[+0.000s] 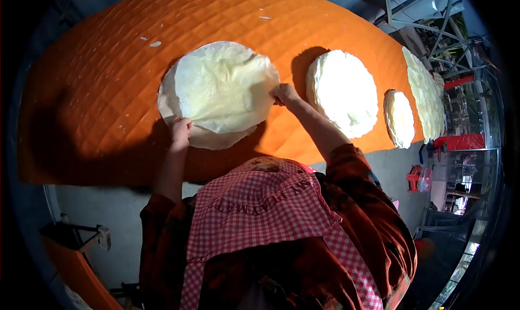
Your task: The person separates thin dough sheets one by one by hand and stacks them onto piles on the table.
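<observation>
Both of my hands are on a thin, round, pale flatbread sheet (227,88), which lies slightly off-centre over a stack of similar sheets (214,140). My left hand (180,130) pinches its near left edge. At its right edge, the fingers of my right hand (284,95) are closed on the rim. A strip of the stack shows along the left and near sides below the top sheet. To the right of my right hand stands a taller pile of round sheets (344,93).
An orange quilted cloth (108,82) covers the table, with small white scraps (156,44) on it. Farther right are a smaller stack (400,118) and a spread of pale sheets (424,96). A red stool (414,178) stands on the grey floor; an orange-sided object (81,269) is at lower left.
</observation>
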The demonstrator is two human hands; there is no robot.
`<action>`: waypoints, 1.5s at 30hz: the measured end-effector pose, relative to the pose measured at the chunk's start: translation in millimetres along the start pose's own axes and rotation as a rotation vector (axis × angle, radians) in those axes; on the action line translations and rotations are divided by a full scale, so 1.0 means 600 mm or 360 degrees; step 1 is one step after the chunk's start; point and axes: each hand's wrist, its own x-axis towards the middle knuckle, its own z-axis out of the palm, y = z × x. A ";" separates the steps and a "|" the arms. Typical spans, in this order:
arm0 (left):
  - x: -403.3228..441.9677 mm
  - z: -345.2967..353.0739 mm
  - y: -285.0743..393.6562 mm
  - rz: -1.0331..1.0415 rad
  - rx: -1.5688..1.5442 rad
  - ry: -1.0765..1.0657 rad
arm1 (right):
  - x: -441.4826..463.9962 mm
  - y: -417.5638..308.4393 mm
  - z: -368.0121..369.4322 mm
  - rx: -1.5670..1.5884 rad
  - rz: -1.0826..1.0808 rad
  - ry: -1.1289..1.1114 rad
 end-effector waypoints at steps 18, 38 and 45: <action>-0.079 -0.039 0.002 0.0851 0.1164 0.0726 | -0.066 0.007 0.115 -0.0865 -0.0732 0.0875; -0.211 0.010 0.127 0.0434 -0.0963 0.0257 | -0.122 -0.573 0.113 -0.0619 -0.1435 -0.0639; -0.187 0.029 0.165 0.0445 -0.1699 -0.0709 | -0.094 -0.367 0.046 0.0831 -0.0665 -0.0328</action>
